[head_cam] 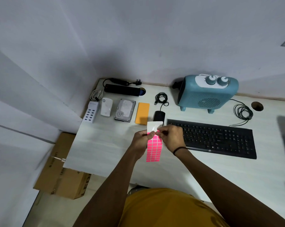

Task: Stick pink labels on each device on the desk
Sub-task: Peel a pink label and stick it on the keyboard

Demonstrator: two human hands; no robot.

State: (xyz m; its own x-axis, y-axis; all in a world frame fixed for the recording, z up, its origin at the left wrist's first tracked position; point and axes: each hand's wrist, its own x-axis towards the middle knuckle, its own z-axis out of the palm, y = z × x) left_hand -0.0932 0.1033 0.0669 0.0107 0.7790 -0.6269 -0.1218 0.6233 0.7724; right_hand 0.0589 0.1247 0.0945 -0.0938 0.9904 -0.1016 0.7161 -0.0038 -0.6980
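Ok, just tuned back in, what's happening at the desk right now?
A person holds a sheet of pink labels above the desk. The left hand grips the sheet's edge while the right hand pinches at a label near the top, peeling it. The sheet's upper rows are already bare backing. No pink label shows on the hard drive, USB hub, keyboard or heater.

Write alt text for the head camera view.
Two hands hold a pink label sheet over a white desk; right hand peels a label, left hand grips the sheet. Behind lie a keyboard, heater, hard drive.
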